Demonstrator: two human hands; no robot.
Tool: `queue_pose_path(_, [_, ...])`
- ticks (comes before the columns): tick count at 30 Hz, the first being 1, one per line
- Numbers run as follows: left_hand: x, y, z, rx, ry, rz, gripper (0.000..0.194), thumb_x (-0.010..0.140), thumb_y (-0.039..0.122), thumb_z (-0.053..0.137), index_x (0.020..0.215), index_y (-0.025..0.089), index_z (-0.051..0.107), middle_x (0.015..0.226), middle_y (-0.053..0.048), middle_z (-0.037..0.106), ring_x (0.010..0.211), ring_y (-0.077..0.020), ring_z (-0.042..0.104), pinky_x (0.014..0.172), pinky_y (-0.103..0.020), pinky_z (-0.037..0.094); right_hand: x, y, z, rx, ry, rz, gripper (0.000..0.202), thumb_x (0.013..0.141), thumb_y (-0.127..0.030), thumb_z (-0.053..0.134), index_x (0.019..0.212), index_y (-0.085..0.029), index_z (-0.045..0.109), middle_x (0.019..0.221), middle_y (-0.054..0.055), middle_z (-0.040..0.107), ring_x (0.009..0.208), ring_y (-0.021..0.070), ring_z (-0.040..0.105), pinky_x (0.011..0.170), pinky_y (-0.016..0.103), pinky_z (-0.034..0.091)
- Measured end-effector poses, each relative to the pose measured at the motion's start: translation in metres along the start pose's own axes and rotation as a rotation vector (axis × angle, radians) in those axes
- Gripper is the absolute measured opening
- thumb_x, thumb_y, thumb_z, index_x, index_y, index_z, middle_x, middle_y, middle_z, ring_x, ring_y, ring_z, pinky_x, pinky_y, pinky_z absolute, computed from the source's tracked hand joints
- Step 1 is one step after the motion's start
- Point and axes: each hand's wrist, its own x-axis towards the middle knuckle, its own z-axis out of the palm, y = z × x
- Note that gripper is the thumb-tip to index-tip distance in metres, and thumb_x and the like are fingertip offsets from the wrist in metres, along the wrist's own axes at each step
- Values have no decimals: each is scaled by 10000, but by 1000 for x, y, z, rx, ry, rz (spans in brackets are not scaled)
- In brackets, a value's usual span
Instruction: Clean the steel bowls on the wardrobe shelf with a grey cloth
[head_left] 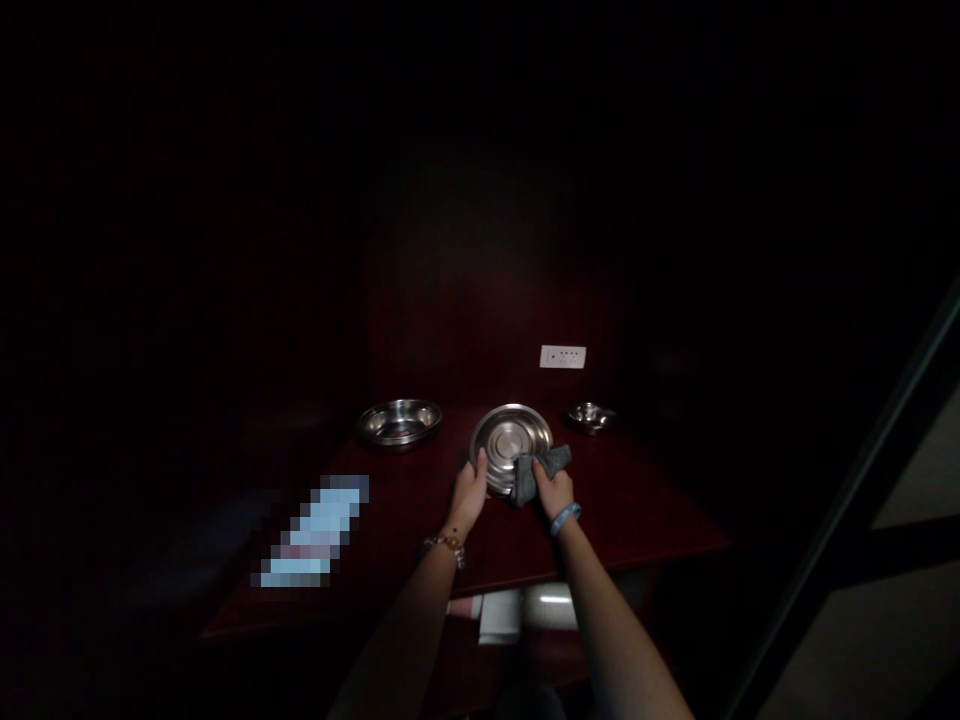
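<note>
A round steel plate (508,440) is held up, tilted toward me, above the dark red table (517,545). My left hand (471,492) grips its lower left rim, thumb on the face and fingers hidden behind. At the lower right of the plate, my right hand (553,487) is closed on a grey cloth (525,480), which lies against the plate's rim. Part of the cloth sticks out to the right of the hand. To the left rests a larger shiny steel dish (400,424). A small steel bowl (591,418) sits at the right rear.
On the table's left side is a bright, pixelated patch (322,525). A white socket panel (562,357) is on the back wall. Below the tabletop are a white object (499,615) and a pale rounded one (549,606). A dark frame edge (847,480) slants along the right.
</note>
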Motion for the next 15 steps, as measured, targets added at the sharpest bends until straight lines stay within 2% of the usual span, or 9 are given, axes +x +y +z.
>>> queue_pose_path(6, [0,0,0,5,-7,14,587,931,630,421,1144,127,637,992,-130,742,776,-203,696,546,-253,530,0,-2,-1,38,16,38,482,846,-565,555,886,-133,762,890,151,784,896,265,748,787,301,562])
queue_pose_path(10, [0,0,1,-24,27,-4,594,934,619,428,1170,115,635,1010,-141,745,769,-203,702,526,-245,520,1,0,-2,27,-41,49,470,834,-564,572,890,-139,763,904,146,783,933,264,743,825,304,553])
queue_pose_path(12, [2,-2,0,-34,58,13,600,939,614,418,1172,108,640,1026,-151,747,822,-217,714,579,-260,542,1,0,-2,8,-88,51,452,823,-563,596,905,-151,764,921,136,782,959,263,738,851,314,548])
queue_pose_path(15, [6,-6,-1,-42,121,98,589,953,587,399,1155,99,660,1089,-166,740,992,-244,705,786,-313,565,1,1,-1,-64,-143,52,425,792,-575,641,898,-183,767,945,117,782,992,268,731,884,336,540])
